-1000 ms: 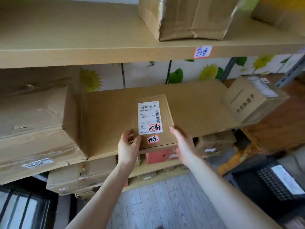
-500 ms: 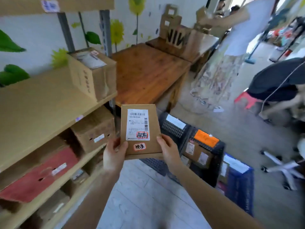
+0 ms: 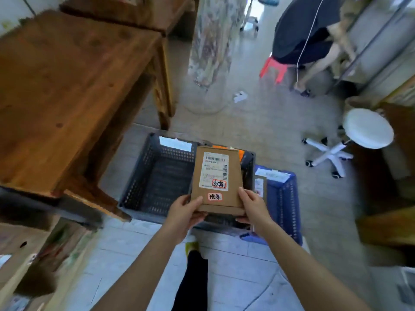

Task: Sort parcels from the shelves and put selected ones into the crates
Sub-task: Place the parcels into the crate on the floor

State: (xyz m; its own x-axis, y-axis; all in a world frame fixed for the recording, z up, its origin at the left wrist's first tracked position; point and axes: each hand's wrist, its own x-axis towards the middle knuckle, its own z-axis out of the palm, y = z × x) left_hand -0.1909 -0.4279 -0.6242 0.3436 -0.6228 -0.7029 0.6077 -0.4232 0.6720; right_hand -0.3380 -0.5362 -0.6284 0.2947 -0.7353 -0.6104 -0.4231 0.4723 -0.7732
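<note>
Cardboard-brown and flat, the parcel [image 3: 216, 176] now hangs over the crates, whereas half a second ago it was held up beside the shelves with the crates well beyond it at 3 o'clock. The view has swung downward, and the shelving has slid off to a blurred patch at 8 o'clock. The hold is unchanged: the left hand [image 3: 183, 215] has its grip closed on the parcel's near left corner, thumb on top. The right hand [image 3: 252, 207] clamps the near right edge the same way. Under the parcel, on the pale tiled floor [image 3: 258, 122], a dark grey crate [image 3: 143, 176] sits at 9 o'clock of it. A black crate [image 3: 248, 173] lies mostly hidden directly below, and a blue crate [image 3: 283, 198] at 3 o'clock holds a small labelled box [image 3: 260, 185]. A brown wooden tabletop [image 3: 67, 86] fills 10 o'clock, and a white swivel stool [image 3: 368, 129] stands at 2 o'clock. A person in a dark top [image 3: 301, 30] bends over a red plastic stool [image 3: 272, 68] at 1 o'clock. The parcel's face carries a white shipping label [image 3: 213, 169] with barcodes whose print is too small to read. A red-edged sticker [image 3: 219, 184] appears to read 超期 by hand, and I cannot make out the handwriting on a second sticker [image 3: 215, 197] below it.
</note>
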